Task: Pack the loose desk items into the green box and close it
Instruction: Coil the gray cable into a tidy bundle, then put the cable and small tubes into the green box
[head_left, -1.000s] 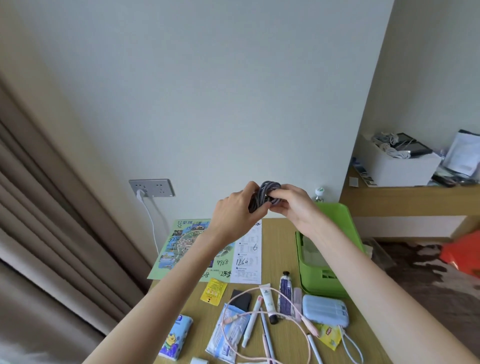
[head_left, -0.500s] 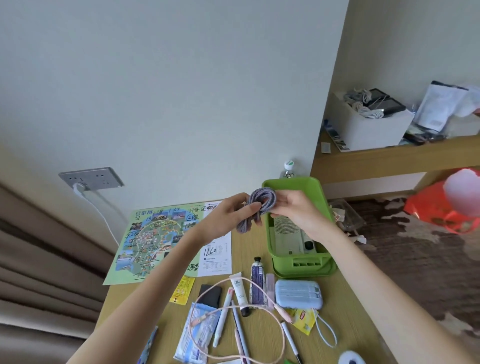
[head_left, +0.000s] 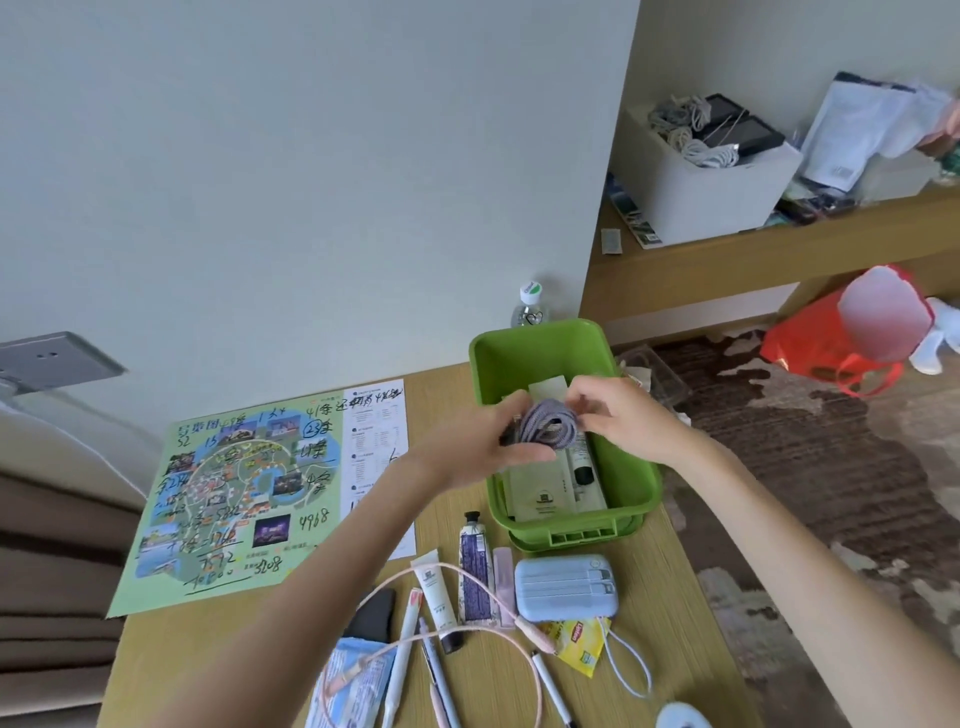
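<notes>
Beneath coiled cord (head_left: 548, 428), perhaps sachets (head_left: 540, 493), half-hidden.

Coiled grey-purple cable (head_left: 549, 429) is held over the open green box (head_left: 540, 353), which contains flat packets (head_left: 537, 493).

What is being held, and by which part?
A coiled purple cable, over the green box: the left hand grips the coil's left side, the right hand pinches its right side.

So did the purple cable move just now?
Yes. The cable went right and down: before, it was held left of the box, and now it is over the box's inside.
</notes>
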